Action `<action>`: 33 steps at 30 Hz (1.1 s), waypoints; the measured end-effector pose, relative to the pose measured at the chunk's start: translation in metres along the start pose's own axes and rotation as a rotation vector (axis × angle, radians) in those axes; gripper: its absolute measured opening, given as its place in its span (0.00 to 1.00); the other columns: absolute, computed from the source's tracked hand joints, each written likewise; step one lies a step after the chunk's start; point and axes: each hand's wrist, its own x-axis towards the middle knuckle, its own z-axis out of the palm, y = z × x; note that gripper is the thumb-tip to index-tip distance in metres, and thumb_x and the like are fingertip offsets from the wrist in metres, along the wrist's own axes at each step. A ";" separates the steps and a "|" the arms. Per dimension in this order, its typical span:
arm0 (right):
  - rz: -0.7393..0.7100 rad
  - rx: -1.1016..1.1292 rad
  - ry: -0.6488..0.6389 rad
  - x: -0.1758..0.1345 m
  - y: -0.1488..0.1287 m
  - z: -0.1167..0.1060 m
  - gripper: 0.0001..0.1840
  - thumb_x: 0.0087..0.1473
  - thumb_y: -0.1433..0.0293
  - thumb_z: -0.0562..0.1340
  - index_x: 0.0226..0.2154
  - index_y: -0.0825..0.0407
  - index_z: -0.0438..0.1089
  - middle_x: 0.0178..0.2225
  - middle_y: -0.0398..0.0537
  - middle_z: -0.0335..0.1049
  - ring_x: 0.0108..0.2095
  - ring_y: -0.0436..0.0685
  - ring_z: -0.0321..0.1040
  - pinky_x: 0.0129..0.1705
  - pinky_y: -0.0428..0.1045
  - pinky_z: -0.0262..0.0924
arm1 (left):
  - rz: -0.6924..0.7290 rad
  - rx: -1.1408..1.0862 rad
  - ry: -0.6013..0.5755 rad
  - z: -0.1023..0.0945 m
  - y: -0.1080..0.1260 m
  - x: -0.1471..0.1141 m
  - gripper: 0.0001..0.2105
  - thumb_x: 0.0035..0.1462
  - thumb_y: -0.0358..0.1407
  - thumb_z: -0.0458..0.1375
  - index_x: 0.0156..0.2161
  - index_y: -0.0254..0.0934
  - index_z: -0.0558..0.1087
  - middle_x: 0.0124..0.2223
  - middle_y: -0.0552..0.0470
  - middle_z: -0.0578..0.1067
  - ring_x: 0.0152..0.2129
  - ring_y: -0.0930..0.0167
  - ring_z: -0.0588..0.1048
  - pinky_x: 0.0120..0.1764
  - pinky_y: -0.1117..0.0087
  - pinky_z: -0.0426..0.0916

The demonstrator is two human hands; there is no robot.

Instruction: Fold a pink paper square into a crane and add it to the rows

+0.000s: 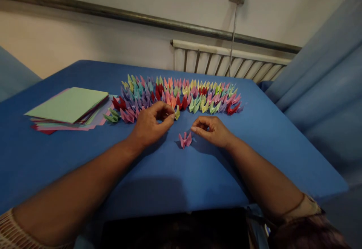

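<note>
Thumb and forefinger of my left hand [152, 124] pinch a small yellow paper crane [177, 113] at the front of the rows. Its lower left side is hidden behind my fingertips. A pink paper crane [185, 140] stands alone on the blue table, nearer to me. Just right of it and slightly above, my right hand [210, 130] has its fingers curled and thumb and forefinger closed together, with nothing visible in them. Beyond both hands, folded cranes [195, 90] in red, pink, purple, green and yellow stand in dense rows.
A stack of coloured square paper [68, 106], pale green on top, lies at the left of the blue-covered table [158, 192]. Behind are a wall rail [141, 18] and a white radiator [220, 55] with a hanging cord. Blue curtain [325, 72] borders the right side.
</note>
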 end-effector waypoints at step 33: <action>-0.072 -0.048 -0.135 -0.002 0.008 0.011 0.04 0.55 0.72 0.61 0.29 0.53 0.70 0.23 0.39 0.67 0.23 0.46 0.61 0.27 0.43 0.54 | -0.026 0.026 -0.511 0.011 -0.012 -0.004 0.07 0.56 0.36 0.58 0.32 0.34 0.73 0.25 0.56 0.74 0.22 0.75 0.71 0.29 0.75 0.63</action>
